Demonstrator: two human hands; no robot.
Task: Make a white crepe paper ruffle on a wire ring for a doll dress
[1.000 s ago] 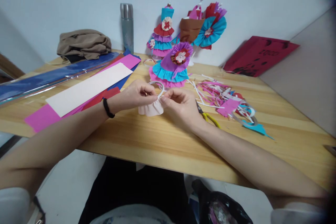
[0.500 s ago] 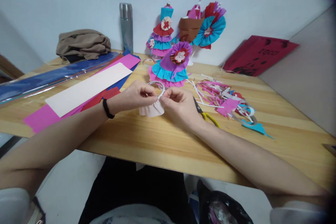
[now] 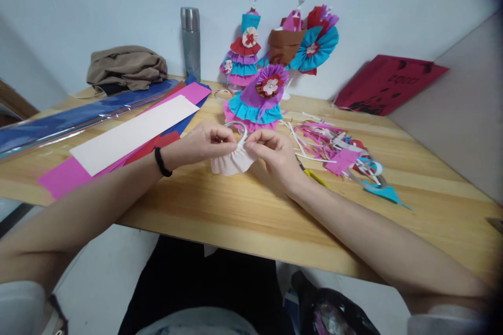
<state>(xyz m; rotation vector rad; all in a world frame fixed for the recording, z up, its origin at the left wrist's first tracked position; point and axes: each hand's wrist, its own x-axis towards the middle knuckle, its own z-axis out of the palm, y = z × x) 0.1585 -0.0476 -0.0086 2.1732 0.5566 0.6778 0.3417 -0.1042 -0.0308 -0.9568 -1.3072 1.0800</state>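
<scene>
Between my two hands hangs a pale pink gathered paper strip [image 3: 232, 163], its lower edge flaring in pleats. My left hand [image 3: 210, 141] is closed, pinching the strip's upper edge. My right hand [image 3: 275, 153] is closed too, thumb and forefinger gripping the same edge a little to the right. A thin white band [image 3: 240, 126] curls up from the gathered edge between the fingers. Behind it stands a purple, blue and pink ruffled paper dress [image 3: 255, 102] with a flower. Scissors with yellow handles [image 3: 315, 178] lie partly hidden behind my right hand.
Coloured sheets [image 3: 135, 133] lie at left beside a brown cloth [image 3: 126, 67] and a thermos [image 3: 190, 44]. More paper dresses [image 3: 243, 57] stand against the wall. Paper scraps [image 3: 341, 157] are heaped at right before a red bag [image 3: 387, 84]. A black plastic bag [image 3: 334, 303] sits below the table.
My right hand has shifted slightly right, away from the left. More of the pleated pale pink strip now spreads between them, and the right hand covers more of the scissors.
</scene>
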